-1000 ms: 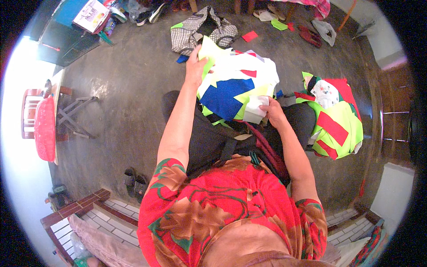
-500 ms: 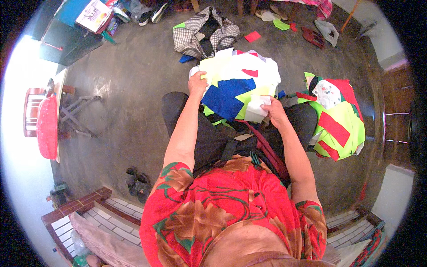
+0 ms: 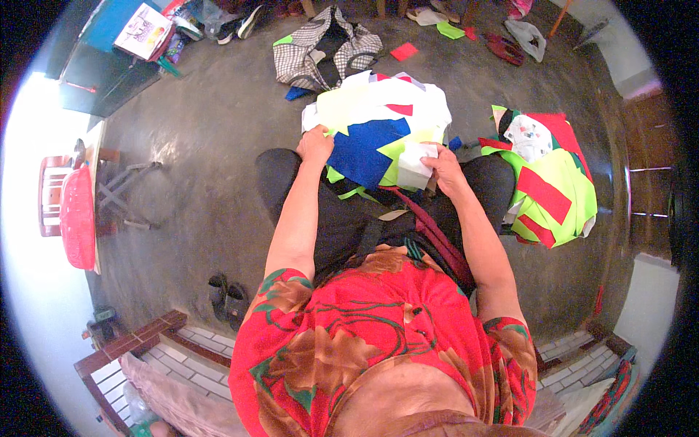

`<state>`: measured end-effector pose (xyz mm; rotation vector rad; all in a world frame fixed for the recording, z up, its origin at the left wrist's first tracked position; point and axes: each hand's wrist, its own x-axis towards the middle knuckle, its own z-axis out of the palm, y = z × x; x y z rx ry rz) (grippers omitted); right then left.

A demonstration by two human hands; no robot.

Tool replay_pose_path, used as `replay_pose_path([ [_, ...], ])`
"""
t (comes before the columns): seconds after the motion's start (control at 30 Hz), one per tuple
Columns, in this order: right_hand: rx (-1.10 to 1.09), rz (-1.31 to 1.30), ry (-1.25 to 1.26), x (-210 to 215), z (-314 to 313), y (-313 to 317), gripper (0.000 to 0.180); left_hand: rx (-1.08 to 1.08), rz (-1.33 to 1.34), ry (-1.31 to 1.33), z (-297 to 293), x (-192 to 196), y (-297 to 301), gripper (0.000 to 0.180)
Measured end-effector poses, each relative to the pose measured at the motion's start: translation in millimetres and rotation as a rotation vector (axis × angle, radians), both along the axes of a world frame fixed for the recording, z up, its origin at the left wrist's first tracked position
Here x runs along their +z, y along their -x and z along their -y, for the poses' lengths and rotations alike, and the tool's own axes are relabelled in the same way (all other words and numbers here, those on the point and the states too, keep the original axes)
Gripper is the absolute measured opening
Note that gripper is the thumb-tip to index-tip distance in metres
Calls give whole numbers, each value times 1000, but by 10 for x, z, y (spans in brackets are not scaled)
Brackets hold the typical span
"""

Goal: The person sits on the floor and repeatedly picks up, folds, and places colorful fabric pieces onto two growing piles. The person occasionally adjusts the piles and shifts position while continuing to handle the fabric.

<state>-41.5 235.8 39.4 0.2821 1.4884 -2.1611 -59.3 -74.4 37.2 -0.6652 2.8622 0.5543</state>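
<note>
A stack of cloth pieces (image 3: 378, 120), white, pale yellow, blue and red, lies across my knees. My left hand (image 3: 315, 144) grips its left edge where a pale yellow piece meets the blue one. My right hand (image 3: 444, 169) pinches a small white folded piece (image 3: 415, 164) at the stack's near right corner. Both forearms reach forward from my red patterned top over my dark lap.
A second heap of bright green, red and white cloth (image 3: 550, 182) lies on the floor to my right. A checked garment (image 3: 324, 47) and red scraps lie beyond. A red stool (image 3: 69, 211) stands far left, dark sandals (image 3: 226, 297) near my left side.
My left hand has drawn back toward me along the left edge of the stack, folding the far cloth inward. My right hand stays on the white piece.
</note>
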Motion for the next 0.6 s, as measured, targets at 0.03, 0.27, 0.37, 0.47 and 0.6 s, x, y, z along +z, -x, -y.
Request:
replay_pose_path([
  [0.03,2,-9,10,-20,-4,3,38,-26,-4,50,-18,22,-40,29],
  [0.27,32,-69,66,16,52,18,41,-168,-448,-568,-328,84,-287,27],
  [0.37,80,-87,112,-31,8,34,48,-125,-228,-1176,-613,76,-462,41],
  [0.47,65,-87,167,105,76,-25,42,-197,-83,-1415,-806,0,-584,50],
  [0.6,84,-42,186,123,71,-37,42,-314,-12,-1299,-930,-15,-612,51],
])
